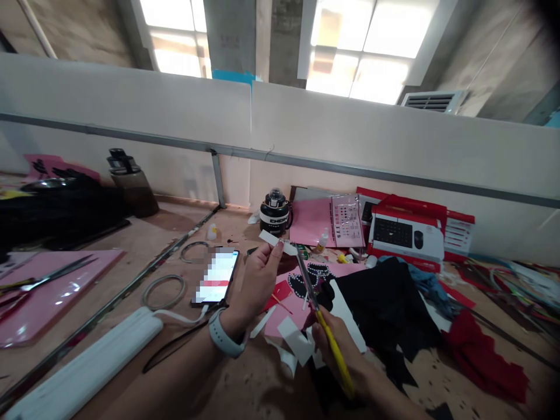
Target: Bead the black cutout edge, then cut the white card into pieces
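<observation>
White strip (269, 237) pinched in left hand (257, 277); right hand (338, 335) angles scissors (324, 321) forward.

Leaves room to pass over the bare brown wooden tabletop (168, 217) between the tall smoky-grey plastic bottle (139, 192) and the small white-and-yellow bottle (212, 232). Beside the left hand (258, 279), meets the black phone with a lit screen (217, 277) and its white cable (177, 317); ahead, the squat black bottle with a white band (274, 214); to the right, rumpled black cloth (387, 297) and red-and-white keyboard boxes (406, 238).
</observation>
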`<state>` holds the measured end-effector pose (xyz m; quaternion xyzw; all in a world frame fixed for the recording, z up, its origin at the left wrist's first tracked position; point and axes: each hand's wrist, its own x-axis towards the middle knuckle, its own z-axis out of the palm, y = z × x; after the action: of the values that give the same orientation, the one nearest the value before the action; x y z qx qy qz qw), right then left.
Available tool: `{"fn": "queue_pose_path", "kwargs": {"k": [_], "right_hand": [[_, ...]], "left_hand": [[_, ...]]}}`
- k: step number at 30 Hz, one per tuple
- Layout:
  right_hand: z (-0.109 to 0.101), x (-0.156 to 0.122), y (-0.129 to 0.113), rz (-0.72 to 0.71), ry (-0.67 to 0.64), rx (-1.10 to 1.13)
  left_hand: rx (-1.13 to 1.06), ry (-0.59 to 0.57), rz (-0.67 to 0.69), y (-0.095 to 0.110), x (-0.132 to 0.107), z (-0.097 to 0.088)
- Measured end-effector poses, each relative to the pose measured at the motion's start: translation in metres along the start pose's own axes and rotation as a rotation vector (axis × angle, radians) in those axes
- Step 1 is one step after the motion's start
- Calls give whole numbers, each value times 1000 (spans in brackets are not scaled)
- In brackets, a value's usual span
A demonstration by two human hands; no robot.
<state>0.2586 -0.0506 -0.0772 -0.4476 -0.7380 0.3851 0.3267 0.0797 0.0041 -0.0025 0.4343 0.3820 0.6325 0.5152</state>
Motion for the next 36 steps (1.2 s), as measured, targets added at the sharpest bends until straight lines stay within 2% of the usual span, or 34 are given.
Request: {"fn": "queue_pose_path", "kwargs": {"k": [9, 19, 29, 36], "right_hand": [[3, 1, 7, 47, 25, -50], [6, 1, 13, 48, 43, -103], [1, 1, 6, 15, 4, -39], [1, 2, 8, 48, 18, -133]], "left_hand": [[-13, 38, -28, 5, -3, 6], [16, 57, -30, 0, -3, 4], [27, 70, -37, 1, -4, 5], [30, 75, -36, -1, -2, 4]]}}
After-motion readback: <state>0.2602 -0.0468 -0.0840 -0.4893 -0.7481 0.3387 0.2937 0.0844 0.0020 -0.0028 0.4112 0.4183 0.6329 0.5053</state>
